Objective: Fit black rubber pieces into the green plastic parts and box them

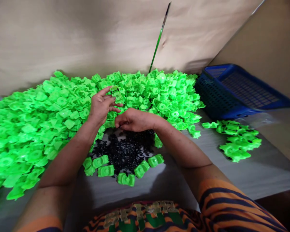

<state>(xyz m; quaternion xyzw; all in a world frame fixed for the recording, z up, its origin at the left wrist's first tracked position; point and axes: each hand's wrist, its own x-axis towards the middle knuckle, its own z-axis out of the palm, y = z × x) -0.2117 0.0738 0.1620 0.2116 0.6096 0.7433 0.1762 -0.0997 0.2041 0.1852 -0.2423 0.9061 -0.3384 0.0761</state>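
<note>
My left hand (101,104) is raised at the front of the big green heap, its fingers closed on a green toy car body (117,93). A black wheel axle lies across the upper end of that car body. Just to the right and slightly lower, my right hand (135,120) is curled with its fingertips pinched together. Whatever it pinches, if anything, is hidden. Below it spreads a pile of small black wheel axles (125,149). Several green car bodies (105,171) lie in a curve along the near side of this black pile.
A large heap of green car bodies (50,109) covers the back and left of the grey table (183,187). At right stand a blue basket (215,96) and a group of car bodies with black wheels (239,141). A thin green stick (157,45) leans on the wall.
</note>
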